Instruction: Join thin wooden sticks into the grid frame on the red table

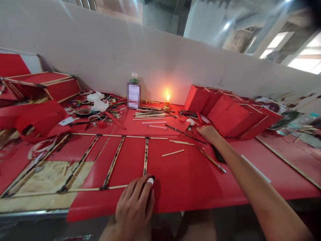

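My left hand point(135, 201) is closed over the near right corner of a ladder-like frame of thin wooden sticks point(117, 160), whose crosspieces carry dark burnt-looking marks. The fingers hide that corner; a white wrapping point(150, 181) shows at one fingertip. Farther off to the right, my right hand point(208, 133) is closed at the lower end of a red stick-shaped thing point(199, 117), whose exact kind I cannot make out. Beside that hand lie a dark thin stick point(184, 133), a brush point(213, 161) and a black object point(218, 154) partly under the wrist.
A lit flame lamp point(167, 103) burns near the white wall, right of a bottle point(134, 95). Loose sticks point(150, 115) lie before it. Red paper boxes point(230, 110) stand right, a red-covered frame point(60, 85) left. Tape point(84, 113) and scraps clutter the left back.
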Motion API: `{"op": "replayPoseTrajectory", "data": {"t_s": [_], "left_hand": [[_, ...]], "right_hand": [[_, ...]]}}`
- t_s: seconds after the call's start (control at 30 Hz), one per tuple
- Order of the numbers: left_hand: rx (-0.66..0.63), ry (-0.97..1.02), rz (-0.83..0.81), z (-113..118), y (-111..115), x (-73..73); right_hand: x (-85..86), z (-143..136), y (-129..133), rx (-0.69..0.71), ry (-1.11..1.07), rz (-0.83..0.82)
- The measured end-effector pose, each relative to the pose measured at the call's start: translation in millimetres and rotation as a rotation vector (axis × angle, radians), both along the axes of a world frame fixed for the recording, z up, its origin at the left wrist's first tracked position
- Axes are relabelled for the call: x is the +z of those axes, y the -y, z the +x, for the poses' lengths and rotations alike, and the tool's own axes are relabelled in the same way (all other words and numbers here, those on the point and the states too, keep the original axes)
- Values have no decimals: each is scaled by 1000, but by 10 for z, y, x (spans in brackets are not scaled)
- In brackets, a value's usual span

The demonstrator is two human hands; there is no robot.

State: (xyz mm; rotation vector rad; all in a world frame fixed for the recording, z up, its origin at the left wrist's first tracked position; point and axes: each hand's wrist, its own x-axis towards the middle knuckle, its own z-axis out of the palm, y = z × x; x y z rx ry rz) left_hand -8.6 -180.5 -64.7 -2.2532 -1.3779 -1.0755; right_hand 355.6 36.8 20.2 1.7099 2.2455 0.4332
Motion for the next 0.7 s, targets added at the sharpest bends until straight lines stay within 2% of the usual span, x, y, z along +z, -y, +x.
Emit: {"op": "replayPoseTrajectory", "data": {"t_s": [0.2,0.37,0.43,0.53,0.63,0.7], "left_hand": [[-67,25,-2,-29,31,42],[-105,28,8,-59,32,72],[-102,44,20,-60,26,71],[-94,71,42,-59,17,60],[-102,81,45,-64,14,51],[-113,79,48,-67,14,50]], "right_hand": [[-9,21,101,35,-14,55],[76,-178,281,32,-115,194],[128,-353,401,48,-322,343],[148,-711,651,86,-779,584],[46,-1090,899,180,-1254,625],[-73,-1299,980,191,-1499,537]]}}
